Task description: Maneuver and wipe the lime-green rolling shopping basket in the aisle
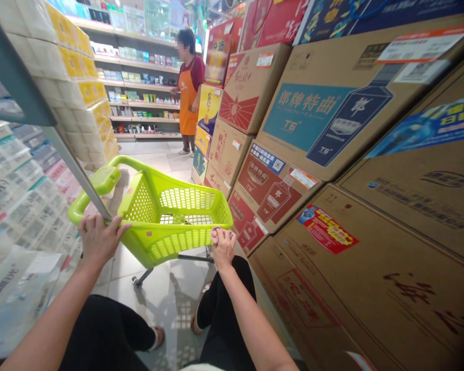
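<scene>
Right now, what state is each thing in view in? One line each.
Green cart: upright, open-topped, on wheels.
Grey pole: slanting.
Left hand: at the cart's rim, by the pole's lower end; exact grip unclear.
Right hand: fingers curled on a small pinkish item, at the cart's rim.
Cartons: stacked.
Yellow-and-white packs: stacked.
Shelves: stocked.
Person in orange apron: standing.

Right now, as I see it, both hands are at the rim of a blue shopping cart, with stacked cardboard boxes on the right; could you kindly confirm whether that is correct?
Not quite: the shopping cart is lime green, not blue, as the head view shows. The left hand and right hand are indeed at its rim, with stacked cardboard boxes on the right.
</scene>
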